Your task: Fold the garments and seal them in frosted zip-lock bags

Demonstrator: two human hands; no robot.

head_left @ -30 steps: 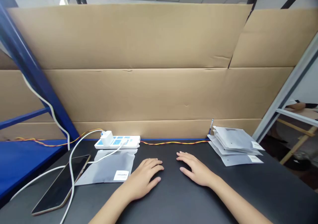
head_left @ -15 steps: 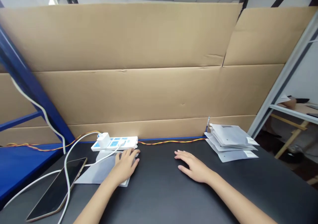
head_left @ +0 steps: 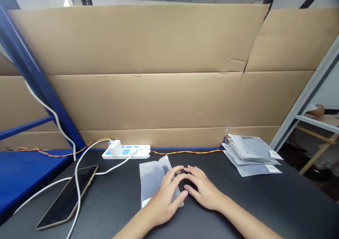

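Observation:
A flat grey plastic pouch [head_left: 151, 177] lies on the black table [head_left: 265, 203] in front of me, turned lengthwise away from me. My left hand [head_left: 164, 196] rests on its right half, fingers spread and pressing it down. Beside it, my right hand [head_left: 202, 187] lies flat on the table, its fingertips meeting the left hand's at the pouch's right edge. Part of the pouch is hidden under my left hand.
A stack of similar grey pouches [head_left: 251, 154] sits at the right rear. A white power strip [head_left: 127, 151] with a charger lies at the back left, its white cable running to a phone [head_left: 69, 196] face up. Cardboard sheets [head_left: 169, 90] wall off the back.
My left hand reached to the pouch by the power strip and slid it right to the table's middle, rotating it. My right hand stayed nearly in place.

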